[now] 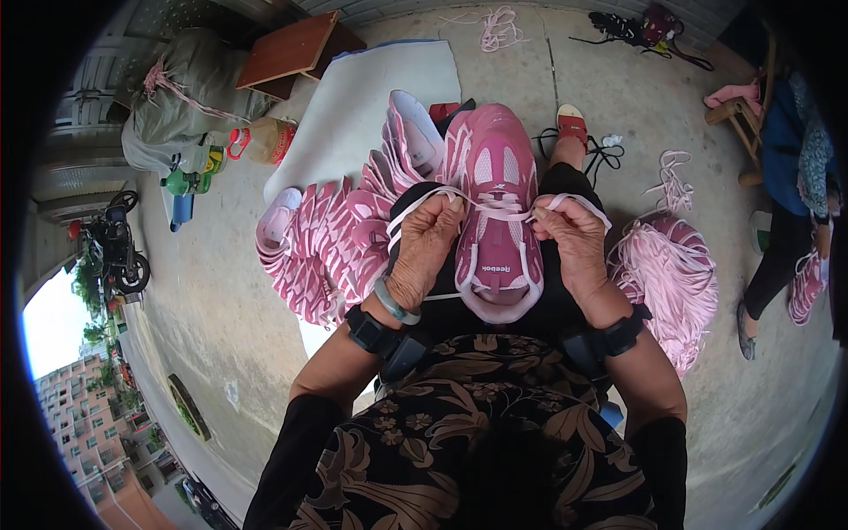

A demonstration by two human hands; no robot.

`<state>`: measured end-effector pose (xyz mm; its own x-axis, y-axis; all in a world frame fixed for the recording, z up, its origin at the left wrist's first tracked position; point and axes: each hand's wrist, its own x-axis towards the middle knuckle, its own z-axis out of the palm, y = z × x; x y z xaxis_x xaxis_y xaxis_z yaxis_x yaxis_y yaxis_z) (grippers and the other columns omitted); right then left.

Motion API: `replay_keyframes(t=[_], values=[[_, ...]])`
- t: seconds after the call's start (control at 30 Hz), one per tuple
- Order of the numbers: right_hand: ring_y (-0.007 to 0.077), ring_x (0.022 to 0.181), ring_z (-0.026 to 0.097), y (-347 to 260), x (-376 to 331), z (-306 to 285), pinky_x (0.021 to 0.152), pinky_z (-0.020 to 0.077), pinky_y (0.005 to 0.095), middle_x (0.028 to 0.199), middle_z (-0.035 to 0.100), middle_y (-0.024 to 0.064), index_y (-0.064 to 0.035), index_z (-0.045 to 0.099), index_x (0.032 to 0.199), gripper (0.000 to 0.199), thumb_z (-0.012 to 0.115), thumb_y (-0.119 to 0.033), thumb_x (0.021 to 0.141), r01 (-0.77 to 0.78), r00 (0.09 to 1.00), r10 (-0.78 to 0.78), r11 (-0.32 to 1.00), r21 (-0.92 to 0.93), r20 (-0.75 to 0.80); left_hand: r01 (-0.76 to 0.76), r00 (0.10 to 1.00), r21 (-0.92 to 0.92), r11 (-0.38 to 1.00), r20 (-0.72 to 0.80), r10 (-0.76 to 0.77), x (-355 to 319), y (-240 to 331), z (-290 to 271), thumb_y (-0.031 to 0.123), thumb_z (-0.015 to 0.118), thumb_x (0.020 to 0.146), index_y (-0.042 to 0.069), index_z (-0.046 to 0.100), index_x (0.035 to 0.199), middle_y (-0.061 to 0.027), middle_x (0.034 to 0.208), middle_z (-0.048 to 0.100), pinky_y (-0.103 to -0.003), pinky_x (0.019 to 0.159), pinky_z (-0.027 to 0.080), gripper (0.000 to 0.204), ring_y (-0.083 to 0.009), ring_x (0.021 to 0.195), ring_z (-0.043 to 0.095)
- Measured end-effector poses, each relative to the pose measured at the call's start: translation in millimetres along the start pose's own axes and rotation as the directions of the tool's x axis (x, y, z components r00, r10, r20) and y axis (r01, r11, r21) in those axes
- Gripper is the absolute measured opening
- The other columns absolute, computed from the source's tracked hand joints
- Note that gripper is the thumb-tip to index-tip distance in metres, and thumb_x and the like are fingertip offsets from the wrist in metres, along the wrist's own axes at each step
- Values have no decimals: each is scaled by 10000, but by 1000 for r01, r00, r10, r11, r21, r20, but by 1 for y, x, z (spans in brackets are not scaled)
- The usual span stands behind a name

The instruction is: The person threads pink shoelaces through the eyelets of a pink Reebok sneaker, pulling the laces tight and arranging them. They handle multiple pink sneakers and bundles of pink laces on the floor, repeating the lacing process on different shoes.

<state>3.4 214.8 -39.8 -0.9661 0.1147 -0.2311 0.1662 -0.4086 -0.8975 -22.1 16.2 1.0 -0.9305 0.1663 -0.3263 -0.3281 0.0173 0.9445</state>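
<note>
A pink sneaker upper [505,168] lies on my lap, toe pointing away from me and the heel opening close to my body. Pale pink shoelace [503,214] crosses the front of its tongue. At the left edge of the upper, my left hand [427,243] pinches one end of the lace between thumb and fingers. My right hand [574,240] pinches the other end on the right side, with a loop of lace lying over its back. Left of my lap, many pink uppers [327,238] are nested in a curved row.
A bundle of pink laces [667,283] sits on the floor at my right. Beyond the nested uppers lies a white sheet [371,88], near a wooden box [291,53] and a plastic jug [265,141]. Another person [791,168] sits at the far right, holding a pink upper [806,287].
</note>
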Motion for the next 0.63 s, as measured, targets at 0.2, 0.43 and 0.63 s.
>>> replay_keyframes(t=[0.2, 0.43, 0.63], values=[[45, 613, 522, 5, 0, 4, 585, 438, 185, 710, 582, -8, -2, 624, 894, 71, 610, -27, 830, 86, 996, -87, 995, -54, -25, 24, 998, -199, 980, -60, -36, -12, -10, 5, 191, 526, 914, 63, 558, 774, 23, 622, 541, -159, 438, 359, 192, -35, 476, 463], [43, 637, 513, 10, -1, 8, 597, 438, 187, 716, 574, -12, 8, 618, 880, 55, 604, -12, 831, 144, 988, -149, 985, -97, -44, 44, 997, -212, 976, -50, -56, -11, -12, 0, 122, 557, 885, 36, 604, 844, -32, 659, 608, -196, 455, 435, 106, -88, 506, 555], [133, 704, 580, 8, 1, 5, 694, 468, 217, 792, 630, 57, -45, 634, 895, 63, 584, -47, 856, 482, 863, -490, 724, -494, 123, 65, 997, -83, 994, -26, -67, -15, -9, -9, 107, 561, 880, 22, 606, 849, -46, 630, 602, -197, 458, 441, 101, -91, 503, 559]])
